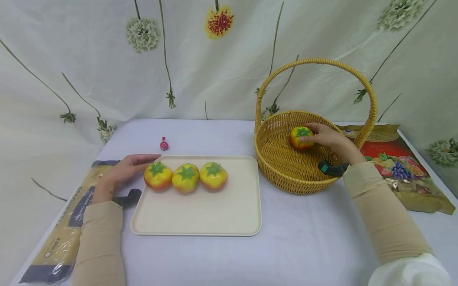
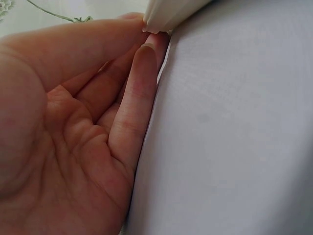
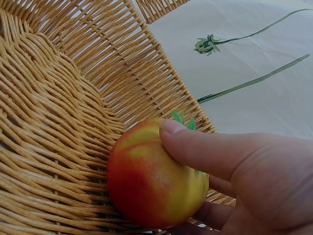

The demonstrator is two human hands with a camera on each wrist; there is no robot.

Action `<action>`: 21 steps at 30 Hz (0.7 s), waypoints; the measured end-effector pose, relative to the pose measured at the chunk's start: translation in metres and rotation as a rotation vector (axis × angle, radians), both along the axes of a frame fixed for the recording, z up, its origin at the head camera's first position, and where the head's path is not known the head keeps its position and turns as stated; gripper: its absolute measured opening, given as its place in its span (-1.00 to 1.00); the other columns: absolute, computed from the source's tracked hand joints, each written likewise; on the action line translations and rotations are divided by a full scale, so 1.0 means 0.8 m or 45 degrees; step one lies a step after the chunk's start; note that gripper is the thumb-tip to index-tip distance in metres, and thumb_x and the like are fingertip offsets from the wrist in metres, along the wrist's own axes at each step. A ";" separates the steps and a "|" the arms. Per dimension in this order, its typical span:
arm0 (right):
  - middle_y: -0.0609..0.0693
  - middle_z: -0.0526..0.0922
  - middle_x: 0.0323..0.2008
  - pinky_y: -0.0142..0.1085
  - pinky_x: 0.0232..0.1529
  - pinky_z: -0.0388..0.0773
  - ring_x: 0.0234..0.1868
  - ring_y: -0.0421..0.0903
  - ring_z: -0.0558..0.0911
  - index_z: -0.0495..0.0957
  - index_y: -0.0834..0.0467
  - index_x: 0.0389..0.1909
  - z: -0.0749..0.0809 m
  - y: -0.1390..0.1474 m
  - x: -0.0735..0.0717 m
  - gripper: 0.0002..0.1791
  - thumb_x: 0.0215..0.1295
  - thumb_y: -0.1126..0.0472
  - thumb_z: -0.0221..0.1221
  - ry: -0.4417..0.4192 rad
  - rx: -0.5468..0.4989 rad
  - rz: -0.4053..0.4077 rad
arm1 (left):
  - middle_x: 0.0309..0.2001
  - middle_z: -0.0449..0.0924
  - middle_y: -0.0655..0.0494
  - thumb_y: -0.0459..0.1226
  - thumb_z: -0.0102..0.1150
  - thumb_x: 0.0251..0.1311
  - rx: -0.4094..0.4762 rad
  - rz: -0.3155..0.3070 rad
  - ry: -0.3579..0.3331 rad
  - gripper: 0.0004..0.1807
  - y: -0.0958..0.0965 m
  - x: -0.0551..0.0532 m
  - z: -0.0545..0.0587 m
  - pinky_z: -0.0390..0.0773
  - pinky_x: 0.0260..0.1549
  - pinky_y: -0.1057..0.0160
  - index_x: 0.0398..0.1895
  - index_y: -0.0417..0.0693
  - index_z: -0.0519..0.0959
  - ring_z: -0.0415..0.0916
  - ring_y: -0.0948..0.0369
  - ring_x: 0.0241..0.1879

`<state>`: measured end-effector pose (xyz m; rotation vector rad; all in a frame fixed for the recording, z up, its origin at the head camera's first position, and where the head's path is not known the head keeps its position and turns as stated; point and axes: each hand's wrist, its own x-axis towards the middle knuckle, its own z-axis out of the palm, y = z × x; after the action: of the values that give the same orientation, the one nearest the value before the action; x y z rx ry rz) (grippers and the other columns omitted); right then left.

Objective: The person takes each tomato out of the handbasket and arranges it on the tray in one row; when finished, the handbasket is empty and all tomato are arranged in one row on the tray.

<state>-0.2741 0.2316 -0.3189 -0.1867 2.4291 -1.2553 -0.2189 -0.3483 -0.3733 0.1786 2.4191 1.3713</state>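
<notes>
My right hand reaches into a wicker basket and grips a red and yellow persimmon with a green star-shaped top. In the right wrist view, the thumb lies over the persimmon near its leaves, the other fingers are partly hidden behind it, and woven wicker is close beside it. At the far left corner of a cream tray, my left hand pinches the edge; thumb and fingertips meet the tray rim in the left wrist view. Three more persimmons sit in a row on the tray.
A tall arched handle rises over the basket. A fruit-printed bag lies right of it, partly behind the right sleeve. Left of the left arm is a long spaghetti packet. A small wrapped candy lies beyond the tray.
</notes>
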 end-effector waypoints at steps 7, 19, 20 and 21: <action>0.42 -0.08 0.35 0.11 0.17 0.21 0.24 0.28 0.15 -0.19 0.31 0.43 -0.001 -0.001 0.000 -0.14 0.34 0.13 0.11 -0.003 -0.018 -0.017 | 0.29 0.25 -0.16 -0.05 0.10 0.28 -0.002 0.011 -0.007 -0.40 0.000 0.000 0.000 -0.14 0.25 -0.21 0.31 -0.16 0.32 -0.03 -0.08 0.35; 0.24 0.19 0.24 -0.11 0.00 0.43 0.03 0.00 0.36 -0.05 0.22 0.44 0.011 -0.005 0.006 -0.21 0.33 0.09 0.13 0.073 -0.189 -0.056 | 0.30 0.25 -0.15 -0.07 0.09 0.28 -0.010 -0.009 0.011 -0.42 -0.002 -0.002 -0.001 -0.14 0.25 -0.20 0.30 -0.16 0.34 -0.04 -0.08 0.35; 0.24 0.18 0.24 -0.10 0.03 0.42 0.04 0.00 0.36 -0.05 0.21 0.44 0.014 -0.006 0.007 -0.20 0.33 0.08 0.13 0.075 -0.212 -0.056 | 0.30 0.25 -0.14 -0.07 0.10 0.28 -0.012 -0.008 0.010 -0.42 -0.002 -0.002 -0.001 -0.14 0.25 -0.21 0.30 -0.15 0.34 -0.04 -0.07 0.35; 0.24 0.18 0.24 -0.08 0.06 0.40 0.06 0.01 0.36 -0.06 0.20 0.44 0.017 -0.007 0.008 -0.20 0.33 0.08 0.13 0.076 -0.232 -0.053 | 0.30 0.25 -0.13 -0.06 0.10 0.27 -0.010 -0.005 0.006 -0.41 -0.002 -0.002 -0.001 -0.14 0.25 -0.20 0.30 -0.15 0.34 -0.04 -0.07 0.36</action>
<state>-0.2677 0.2264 -0.3049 -0.2289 2.3782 -1.5110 -0.2206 -0.3496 -0.3744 0.1847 2.4265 1.3605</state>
